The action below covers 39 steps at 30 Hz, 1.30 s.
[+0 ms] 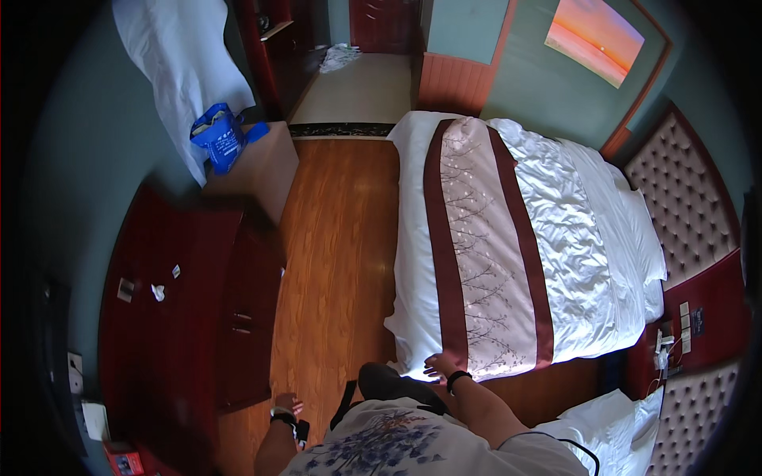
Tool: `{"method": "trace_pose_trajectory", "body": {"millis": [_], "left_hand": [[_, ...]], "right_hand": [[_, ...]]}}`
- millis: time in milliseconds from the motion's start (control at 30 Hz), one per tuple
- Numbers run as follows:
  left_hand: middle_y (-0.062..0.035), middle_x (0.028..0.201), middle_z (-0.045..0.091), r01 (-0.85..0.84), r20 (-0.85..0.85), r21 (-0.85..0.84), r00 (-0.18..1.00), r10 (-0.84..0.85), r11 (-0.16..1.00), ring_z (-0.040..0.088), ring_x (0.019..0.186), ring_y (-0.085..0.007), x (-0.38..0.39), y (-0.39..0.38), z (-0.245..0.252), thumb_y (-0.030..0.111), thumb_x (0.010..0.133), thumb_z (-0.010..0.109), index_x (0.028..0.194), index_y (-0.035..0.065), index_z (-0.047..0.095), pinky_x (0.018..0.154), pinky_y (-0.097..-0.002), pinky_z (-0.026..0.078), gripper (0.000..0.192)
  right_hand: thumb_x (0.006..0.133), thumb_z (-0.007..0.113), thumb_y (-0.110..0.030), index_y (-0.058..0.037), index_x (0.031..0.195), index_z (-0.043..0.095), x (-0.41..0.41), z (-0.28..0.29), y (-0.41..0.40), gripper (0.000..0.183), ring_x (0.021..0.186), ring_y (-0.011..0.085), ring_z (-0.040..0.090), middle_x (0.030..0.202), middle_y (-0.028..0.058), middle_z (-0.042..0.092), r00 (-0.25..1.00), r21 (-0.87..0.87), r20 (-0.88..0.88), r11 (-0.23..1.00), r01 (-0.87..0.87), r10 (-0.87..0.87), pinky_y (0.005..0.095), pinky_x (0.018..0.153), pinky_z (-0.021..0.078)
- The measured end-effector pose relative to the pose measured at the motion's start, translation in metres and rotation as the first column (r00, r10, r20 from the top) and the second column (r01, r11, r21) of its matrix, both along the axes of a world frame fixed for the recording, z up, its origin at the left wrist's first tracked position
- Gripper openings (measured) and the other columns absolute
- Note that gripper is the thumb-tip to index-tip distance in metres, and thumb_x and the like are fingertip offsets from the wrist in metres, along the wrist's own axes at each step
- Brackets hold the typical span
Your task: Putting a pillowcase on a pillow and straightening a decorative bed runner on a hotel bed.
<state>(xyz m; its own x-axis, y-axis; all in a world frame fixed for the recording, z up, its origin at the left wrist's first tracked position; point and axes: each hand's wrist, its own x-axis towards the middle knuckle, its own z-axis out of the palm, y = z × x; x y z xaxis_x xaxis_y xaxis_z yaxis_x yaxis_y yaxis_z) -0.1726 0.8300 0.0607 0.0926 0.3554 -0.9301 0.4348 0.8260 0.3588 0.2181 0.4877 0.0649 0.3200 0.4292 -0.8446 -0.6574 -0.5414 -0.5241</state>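
Note:
My right hand (440, 365), with a dark band at the wrist, hovers at or rests on the near foot corner of the bed. Its fingers are apart and hold nothing; contact with the cloth cannot be told. Under and beside it lies a bed runner (485, 250), pale with a branch pattern and dark red borders. The runner crosses a white duvet (568, 238), smooth at the foot and wrinkled towards the pillows. Over the wood floor, my left hand (288, 403) hangs loosely curled with nothing seen in it, near the dark red cabinet (247, 333).
Left, a blue bag (220, 140) sits on a pale box-like stand (271, 166) below a white curtain (184, 65). Crumpled tissue (158, 292) lies on the cabinet. A second bed (613, 428) is at lower right, past a nightstand (643, 363) with cables. Wood flooring (333, 250) runs between cabinet and bed.

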Motion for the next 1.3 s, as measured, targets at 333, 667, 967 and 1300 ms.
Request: {"method": "trace_pose_trajectory", "body": {"millis": [333,667,967,1300], "left_hand": [[-0.015,0.089,0.056,-0.006,-0.028,-0.048,1.0,0.005,0.999,0.059,0.076,-0.0305,0.091,0.074,0.012,0.014,0.078,0.056,0.098,0.0027,0.048,0.066,-0.0384,0.052,0.024],[-0.0072,0.082,0.054,0.284,0.108,0.192,0.945,-0.308,0.939,0.058,0.071,-0.0235,0.337,0.26,0.035,0.023,0.083,0.045,0.092,0.0095,0.049,0.059,-0.0355,0.05,0.017],[-0.0114,0.085,0.053,0.518,0.175,0.09,0.833,-0.525,0.851,0.059,0.073,-0.029,0.543,0.303,0.045,0.013,0.078,0.055,0.091,0.0007,0.05,0.063,-0.0377,0.051,0.019],[-0.0086,0.065,0.045,0.682,0.099,-0.053,0.731,-0.676,0.729,0.054,0.058,-0.0233,0.705,0.49,-0.013,0.017,0.085,0.038,0.072,0.0069,0.046,0.047,-0.0377,0.045,0.018]], "right_hand": [[0.08,0.049,-0.012,-0.0046,0.082,0.052,0.077,-0.058,0.093,0.008,0.066,0.0252,0.063,0.074,0.009,0.056,0.996,-0.135,-0.035,0.987,-0.091,0.087,0.0373,0.054,0.0499],[0.081,0.046,-0.008,0.0009,0.078,0.055,0.268,0.008,0.218,0.014,0.063,0.0212,0.063,0.072,0.0116,0.058,0.965,0.02,0.204,0.986,0.163,-0.164,0.0288,0.049,0.0511],[0.08,0.056,-0.015,-0.0002,0.099,0.053,0.32,0.034,0.254,0.024,0.074,0.0232,0.063,0.086,0.0104,0.059,0.898,0.047,0.062,0.9,0.433,-0.435,0.0318,0.059,0.0513],[0.077,0.051,-0.008,0.0002,0.084,0.055,0.416,0.016,0.337,0.011,0.064,0.0236,0.064,0.073,0.0112,0.059,0.789,-0.12,0.035,0.781,0.613,-0.614,0.0302,0.047,0.0506]]}}
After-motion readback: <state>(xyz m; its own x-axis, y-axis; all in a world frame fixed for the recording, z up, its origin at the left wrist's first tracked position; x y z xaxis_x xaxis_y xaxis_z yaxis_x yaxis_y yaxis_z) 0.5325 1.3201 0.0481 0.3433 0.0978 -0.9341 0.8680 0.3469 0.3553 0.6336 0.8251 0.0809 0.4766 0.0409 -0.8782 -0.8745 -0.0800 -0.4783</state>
